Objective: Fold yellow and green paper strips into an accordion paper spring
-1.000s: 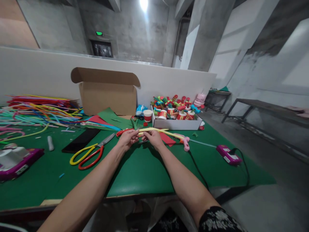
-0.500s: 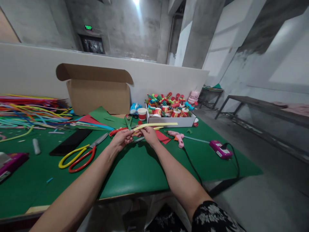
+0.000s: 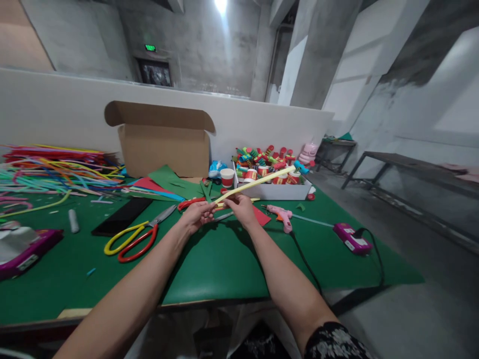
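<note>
Pale-yellow thin strip [image 3: 258,183], just one, is pinched by the left hand [image 3: 195,215]; the right hand [image 3: 242,209] is beside it, grip unclear. One pink plastic glue gun [image 3: 283,214] lies nearby.

The right sleeve [image 3: 339,341] is short and black, printed with greyish-white flowers and leaves in loose clusters, its edge sitting close to the elbow. The right forearm [image 3: 288,274] is bare down to the right fingers [image 3: 234,205]. The left forearm [image 3: 138,279] and left fingers [image 3: 206,211] are bare as well, as far as the view reaches. Dark lap cloth [image 3: 260,345] shows a faint pale pattern, blurred in shadow.
</note>
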Demonstrator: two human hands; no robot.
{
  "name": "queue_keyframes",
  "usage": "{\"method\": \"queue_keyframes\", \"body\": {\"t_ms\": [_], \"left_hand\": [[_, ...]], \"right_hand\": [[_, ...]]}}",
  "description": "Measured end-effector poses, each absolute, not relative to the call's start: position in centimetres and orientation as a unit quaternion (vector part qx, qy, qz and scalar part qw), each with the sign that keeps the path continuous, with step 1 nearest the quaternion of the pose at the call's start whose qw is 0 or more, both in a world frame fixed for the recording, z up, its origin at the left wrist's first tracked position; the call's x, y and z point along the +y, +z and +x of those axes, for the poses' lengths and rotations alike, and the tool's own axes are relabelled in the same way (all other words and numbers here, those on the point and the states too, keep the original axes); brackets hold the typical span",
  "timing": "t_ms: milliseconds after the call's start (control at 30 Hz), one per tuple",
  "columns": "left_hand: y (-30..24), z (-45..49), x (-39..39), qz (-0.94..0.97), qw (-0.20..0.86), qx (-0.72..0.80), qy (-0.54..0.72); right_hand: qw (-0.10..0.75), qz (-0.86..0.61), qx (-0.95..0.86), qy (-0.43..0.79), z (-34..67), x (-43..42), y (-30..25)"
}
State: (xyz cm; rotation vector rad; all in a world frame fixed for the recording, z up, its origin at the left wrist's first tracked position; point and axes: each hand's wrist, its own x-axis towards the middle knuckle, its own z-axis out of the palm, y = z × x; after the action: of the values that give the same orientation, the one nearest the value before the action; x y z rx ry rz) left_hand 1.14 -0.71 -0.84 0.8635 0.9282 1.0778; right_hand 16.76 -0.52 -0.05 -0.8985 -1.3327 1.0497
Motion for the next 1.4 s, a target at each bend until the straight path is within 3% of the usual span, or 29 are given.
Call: {"method": "queue_keyframes", "body": {"t_ms": [133, 267, 500, 700, 933, 1133, 1400], "left_hand": [[-0.6, 1.3, -0.9, 0.386, 0.681, 0.399, 0.478], [-0.3, 1.3, -1.0, 0.385, 0.693, 0.384, 0.474], [-0.4, 1.4, -1.1, 0.428, 0.688, 0.377, 0.448], [-0.4, 1.3, -0.8, 0.419, 0.678, 0.365, 0.481], [-0.2, 1.2, -0.6, 0.401, 0.672, 0.344, 0.518], [-0.2, 1.4, -0.7, 0.418, 0.654, 0.343, 0.528], [-0.5, 1.4, -0.6, 0.434, 0.637, 0.342, 0.537]], "right_hand": [[0.573, -0.384, -0.538, 0.486, 16.9, -0.1, -0.3], [0.517, -0.369, -0.578, 0.512, 16.9, -0.4, -0.1], [0.498, -0.434, -0.669, 0.341, 17.0, -1.1, 0.7], [0.527, -0.457, -0.654, 0.292, 17.1, -1.3, 0.6], [0.53, -0.365, -0.65, 0.405, 16.3, -1.1, 0.2], [0.523, -0.384, -0.55, 0.526, 15.9, -1.0, -0.8], [0.539, -0.347, -0.498, 0.584, 15.6, -0.8, -1.4]]}}
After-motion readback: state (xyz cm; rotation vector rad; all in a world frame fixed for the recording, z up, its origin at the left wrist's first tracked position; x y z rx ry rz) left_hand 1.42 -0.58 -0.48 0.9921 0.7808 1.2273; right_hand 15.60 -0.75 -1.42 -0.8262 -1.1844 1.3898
